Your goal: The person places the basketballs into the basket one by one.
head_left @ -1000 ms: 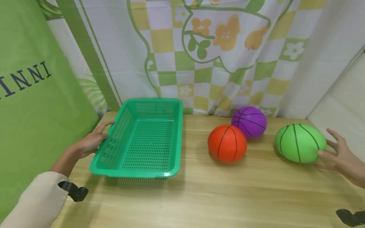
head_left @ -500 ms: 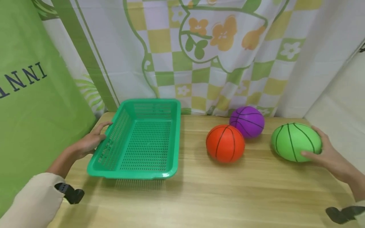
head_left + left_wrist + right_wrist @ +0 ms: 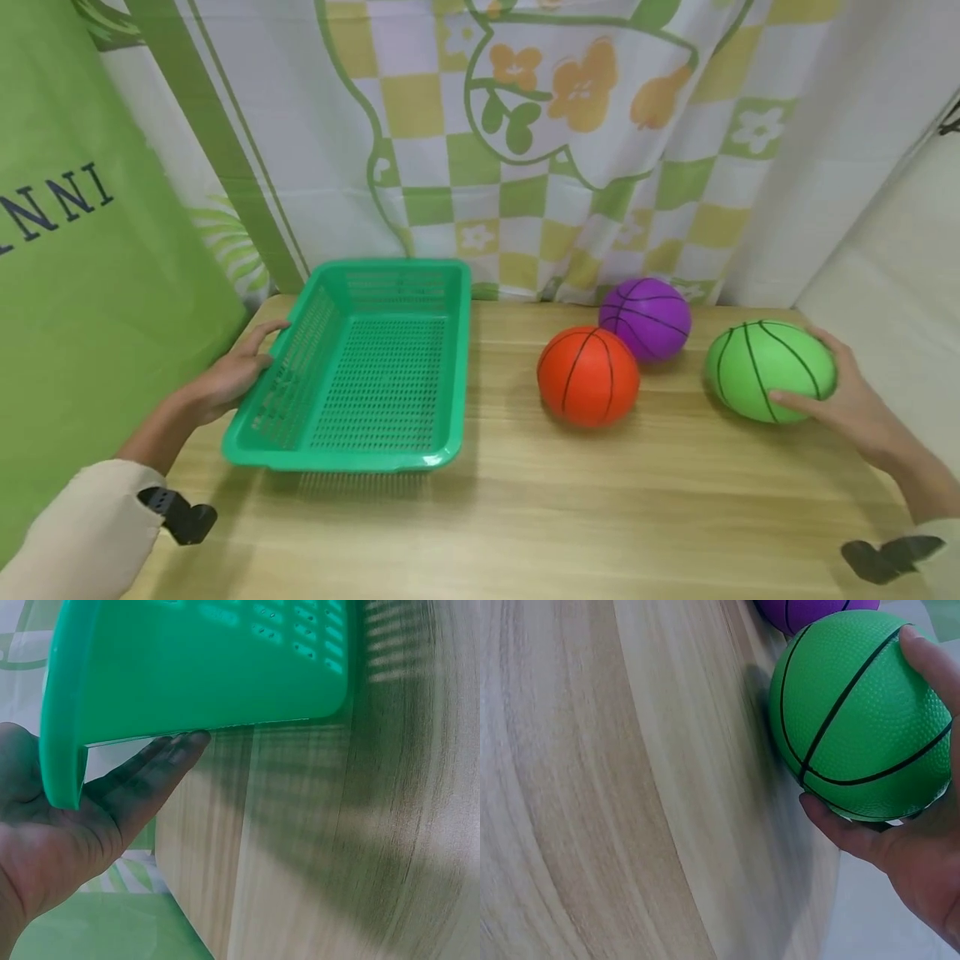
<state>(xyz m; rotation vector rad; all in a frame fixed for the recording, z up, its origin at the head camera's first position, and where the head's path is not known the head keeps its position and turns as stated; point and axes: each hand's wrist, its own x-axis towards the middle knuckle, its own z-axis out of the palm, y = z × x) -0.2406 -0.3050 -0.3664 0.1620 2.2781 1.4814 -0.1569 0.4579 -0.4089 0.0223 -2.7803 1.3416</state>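
At the left, a green plastic basket (image 3: 390, 379) with perforated walls stands on the table. My left hand (image 3: 234, 373) holds it by the left rim; in the left wrist view the fingers (image 3: 161, 769) lie under the rim along the outer wall. A green ball (image 3: 768, 371) with black basketball lines sits at the far right. My right hand (image 3: 851, 404) grips this ball from its right side, thumb in front; some fingers are hidden behind it. Between basket and green ball are a red ball (image 3: 588, 377) and, behind it, a purple ball (image 3: 647, 319).
The wooden table (image 3: 570, 508) ends at a patterned curtain (image 3: 517, 200) at the back. A green cloth (image 3: 90, 275) with letters hangs on the left. A pale wall panel (image 3: 892, 267) stands on the right.
My right hand has come in from the right and closed around the green ball. The left hand stays at the basket rim. The whole view has shifted slightly.
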